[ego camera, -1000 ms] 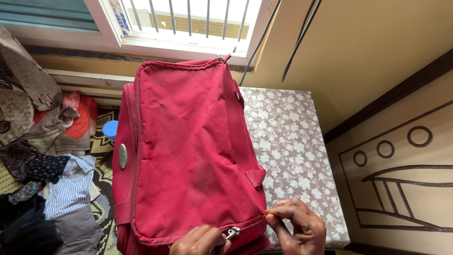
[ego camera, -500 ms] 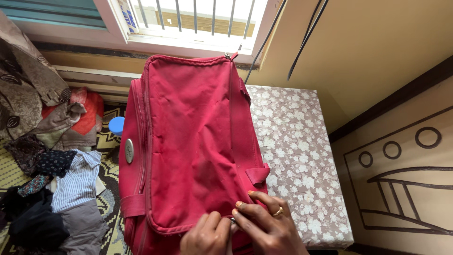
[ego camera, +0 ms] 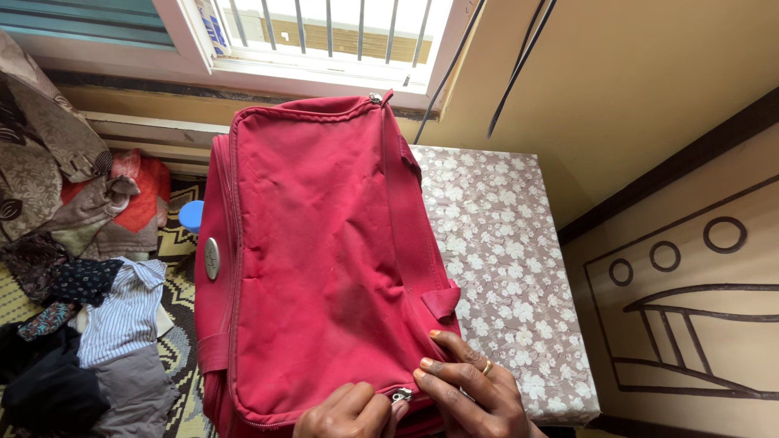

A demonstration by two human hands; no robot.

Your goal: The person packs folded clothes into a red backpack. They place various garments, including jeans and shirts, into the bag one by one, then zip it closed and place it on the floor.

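With my left hand (ego camera: 345, 414) pinching the zip pull (ego camera: 401, 396) at the bag's (ego camera: 316, 251) near edge on the table (ego camera: 503, 268), my right hand (ego camera: 466, 389), fingers spread, should press the fabric taut beside it.

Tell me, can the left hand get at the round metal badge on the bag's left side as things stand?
Probably yes. The left hand sits at the zipper pull on the red bag, and the round metal badge lies uncovered on the bag's left side, with only bare red fabric between them.
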